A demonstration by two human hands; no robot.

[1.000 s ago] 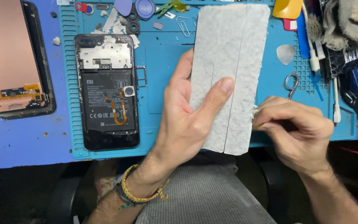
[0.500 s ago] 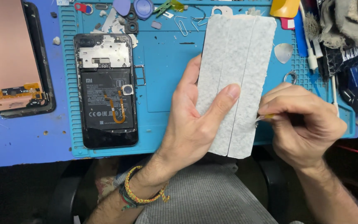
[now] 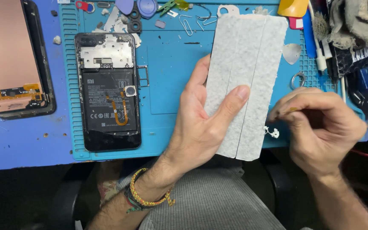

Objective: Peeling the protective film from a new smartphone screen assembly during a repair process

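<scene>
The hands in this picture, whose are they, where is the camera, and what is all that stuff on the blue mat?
There is no machine here: a person works with two bare hands, and the one camera sits on their head, looking down at a repair bench.

The left hand holds up a pale grey textured sheet, split lengthwise into strips, thumb across its front. The right hand is curled beside the sheet's right edge, pinching something small; I cannot tell what. A small white scrap sits just below those fingertips.

On the turquoise work mat lies an opened phone, back cover off, its dark battery and an orange flex cable showing. To the left, off the mat, rests a separate screen panel lying face down. Along the top edge are plastic picks, paper clips and small tools, and at the right a crumpled cloth.
</scene>
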